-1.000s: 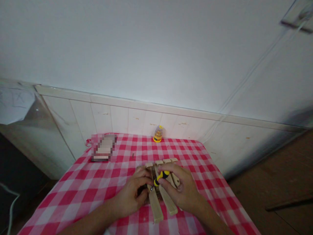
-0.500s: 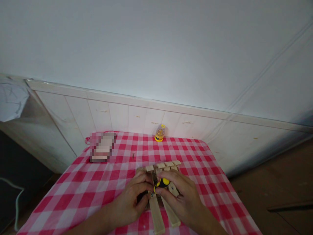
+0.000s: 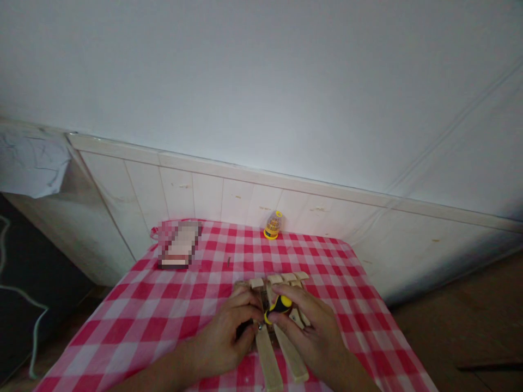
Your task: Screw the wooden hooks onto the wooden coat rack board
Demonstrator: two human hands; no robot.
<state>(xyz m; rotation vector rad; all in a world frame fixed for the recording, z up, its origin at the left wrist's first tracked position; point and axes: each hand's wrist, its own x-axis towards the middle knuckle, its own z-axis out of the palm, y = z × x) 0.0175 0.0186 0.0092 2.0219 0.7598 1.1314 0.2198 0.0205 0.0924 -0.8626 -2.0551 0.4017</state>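
Observation:
My right hand [image 3: 312, 326] grips a short yellow and black screwdriver [image 3: 278, 308], tilted down to the left. At its lower end, the thumb and fingers of my left hand [image 3: 232, 329] are pinched together over a light wooden piece. A small shiny metal part [image 3: 260, 327] shows beside these fingertips; what exactly they hold is hidden. Below my hands, a long wooden slat [image 3: 268, 359] and a second slat [image 3: 295, 362] stick out toward me. Several curved wooden pieces [image 3: 300, 276] form the far end of this wooden object, partly covered by my hands.
A red and white checked cloth [image 3: 134, 321] covers the table. A yellow-based clear bit container [image 3: 273, 226] stands at the back by the wall. A pixelated flat rectangular thing [image 3: 182, 245] lies at the back left. A small dark strip [image 3: 229, 262] lies on the cloth.
The whole scene has shifted slightly right in the picture as the camera turned. Both hands keep nearly the same position on the wooden object, with the screwdriver still in my right hand.

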